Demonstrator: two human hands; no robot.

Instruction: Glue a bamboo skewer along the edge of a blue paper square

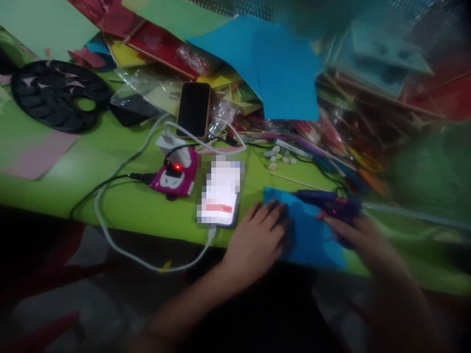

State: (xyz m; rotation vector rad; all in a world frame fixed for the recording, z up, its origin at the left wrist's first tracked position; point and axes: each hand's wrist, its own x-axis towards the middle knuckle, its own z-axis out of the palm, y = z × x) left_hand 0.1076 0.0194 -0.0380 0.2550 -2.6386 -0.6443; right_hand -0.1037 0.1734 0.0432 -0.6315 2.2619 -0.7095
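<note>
My left hand (257, 240) lies flat, fingers stretched out, on the left edge of a small blue paper sheet (309, 235) at the front edge of the green table (121, 206). My right hand (353, 235) is closed around a blue glue gun (327, 201), its nozzle pointing left over the top of the sheet. The right side of the view is blurred.
A lit phone (220, 193) lies just left of my left hand, with a white cable running off the table edge. A pink power strip (173, 177), a dark phone (193, 109), a black round tray (59, 95), large blue paper (272, 63) and piled craft sticks fill the back.
</note>
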